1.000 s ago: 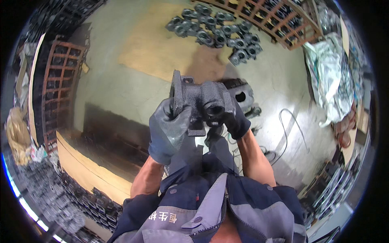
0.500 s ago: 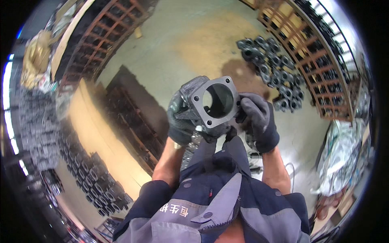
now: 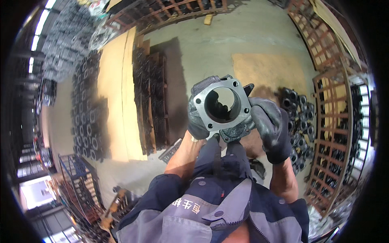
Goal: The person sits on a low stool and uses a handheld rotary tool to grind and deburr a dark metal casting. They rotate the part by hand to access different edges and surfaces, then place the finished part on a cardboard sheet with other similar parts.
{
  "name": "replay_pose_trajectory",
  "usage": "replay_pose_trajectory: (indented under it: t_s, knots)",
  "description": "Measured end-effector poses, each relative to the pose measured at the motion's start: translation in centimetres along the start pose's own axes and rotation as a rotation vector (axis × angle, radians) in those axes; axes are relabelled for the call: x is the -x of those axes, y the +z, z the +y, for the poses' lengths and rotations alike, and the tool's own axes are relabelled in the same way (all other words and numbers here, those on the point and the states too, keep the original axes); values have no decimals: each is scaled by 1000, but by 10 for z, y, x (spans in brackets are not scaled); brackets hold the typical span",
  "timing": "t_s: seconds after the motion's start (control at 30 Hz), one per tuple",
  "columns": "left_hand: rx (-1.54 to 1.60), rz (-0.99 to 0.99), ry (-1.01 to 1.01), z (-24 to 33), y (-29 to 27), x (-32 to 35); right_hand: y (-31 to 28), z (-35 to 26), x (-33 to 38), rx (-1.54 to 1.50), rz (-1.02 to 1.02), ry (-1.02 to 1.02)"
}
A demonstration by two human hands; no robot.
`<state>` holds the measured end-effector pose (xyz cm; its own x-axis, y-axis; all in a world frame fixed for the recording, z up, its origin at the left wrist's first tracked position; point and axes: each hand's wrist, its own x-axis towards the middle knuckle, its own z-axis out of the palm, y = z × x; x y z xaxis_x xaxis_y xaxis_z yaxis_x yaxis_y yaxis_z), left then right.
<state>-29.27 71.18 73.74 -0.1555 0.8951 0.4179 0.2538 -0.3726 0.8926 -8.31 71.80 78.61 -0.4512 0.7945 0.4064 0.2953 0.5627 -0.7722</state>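
A dark grey metal casting (image 3: 242,97) is held up in front of my legs. Its smooth square flange faces up, with a large round bore and a bolt hole at each corner. My left hand (image 3: 197,124), in a dark work glove, is closed around the casting's left side; its fingers are partly hidden behind the part. On the opposite side my right hand (image 3: 273,128), gloved too, has curled fingers pressed against the flange's right corner. Through the bore some dark, bumpy shapes show, which I cannot make out.
Several similar castings (image 3: 298,139) lie on the floor to the right, beside a rusty metal rack (image 3: 318,162). A tan sheet (image 3: 263,67) lies on the floor ahead. Leftward are a long tan board (image 3: 117,89), dark stacked pieces (image 3: 152,97) and rows of castings (image 3: 85,129).
My body and view have turned to the left, so the surroundings sit differently. The casting stays between both hands, slightly rotated, with its flange still up.
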Motion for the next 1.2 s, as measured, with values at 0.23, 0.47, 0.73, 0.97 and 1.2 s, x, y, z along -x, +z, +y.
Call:
replay_pose_trajectory:
  t_s: [0.23, 0.47, 0.73, 0.97, 1.2]
  knots:
    - [-18, 158, -216, -43, -22, 26, 29, 10, -47, -520, -109, 446]
    - [662, 547, -414, -69, -78, 31, 99, 40, -107, -522, -279, 422]
    - [117, 600, -359, -116, -192, 2, 199, 23, -199, -558, -403, 200]
    - [-578, 597, -195, -128, -278, -33, 266, -11, -275, -540, -487, -4]
    - [-169, 819, -227, -163, -335, -72, 331, 5, -354, -521, -701, -33]
